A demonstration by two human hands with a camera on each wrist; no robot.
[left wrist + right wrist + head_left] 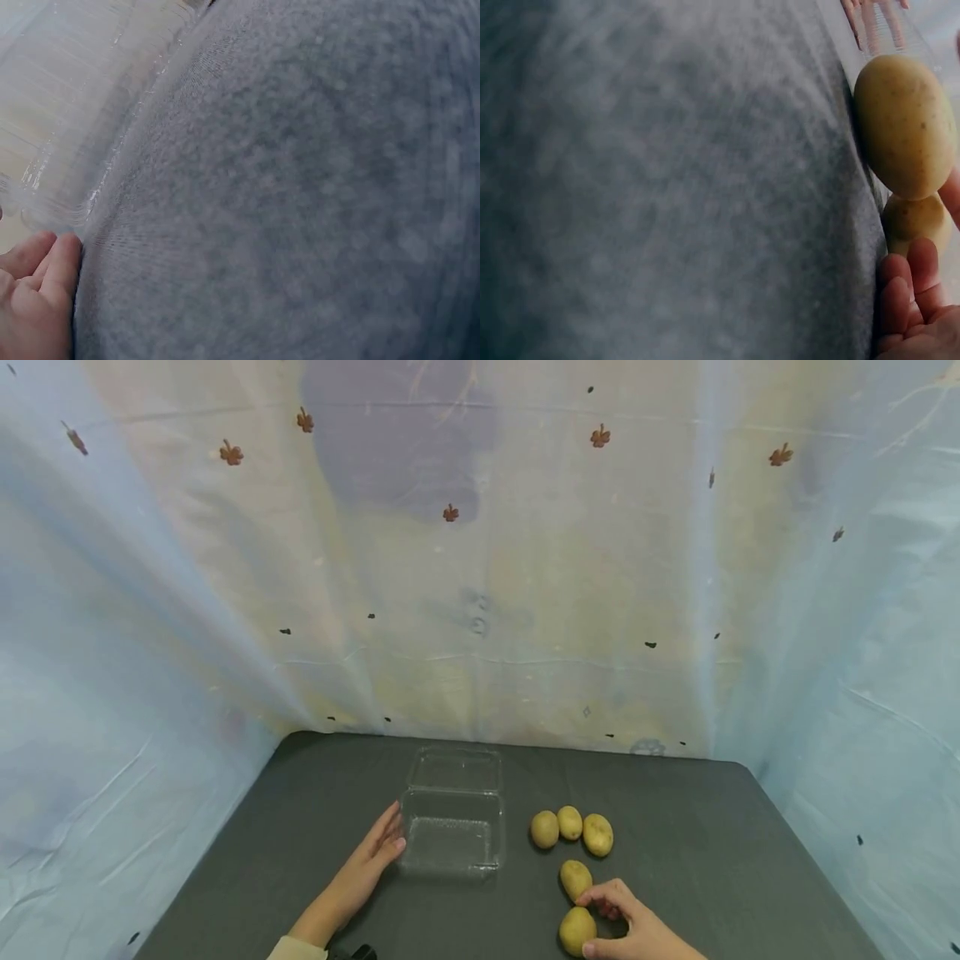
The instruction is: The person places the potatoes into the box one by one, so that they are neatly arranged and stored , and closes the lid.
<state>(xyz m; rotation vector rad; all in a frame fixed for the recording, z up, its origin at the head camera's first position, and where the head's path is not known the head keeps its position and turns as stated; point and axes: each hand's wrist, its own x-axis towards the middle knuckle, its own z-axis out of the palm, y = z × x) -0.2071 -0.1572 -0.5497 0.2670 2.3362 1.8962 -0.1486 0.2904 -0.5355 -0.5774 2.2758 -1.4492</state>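
Observation:
A clear plastic clamshell container (450, 795) lies with its lid folded back. My left hand (367, 858) rests against its left side, fingers extended and thumb near the rim; the container's wall (97, 150) also shows in the left wrist view. At the front right, my right hand (630, 922) pinches the nearest potato (577, 932) between thumb and index finger, the other fingers curled. That potato (905, 126) looks large in the right wrist view. Just beyond it lies a second potato (576, 881), close to the index fingertip.
Three more potatoes, the left one (544, 830), the middle one (569, 822) and the right one (597, 835), sit in a row right of the container. Everything stands on a dark grey table (315, 802). Patterned curtains (480, 568) hang behind and at both sides.

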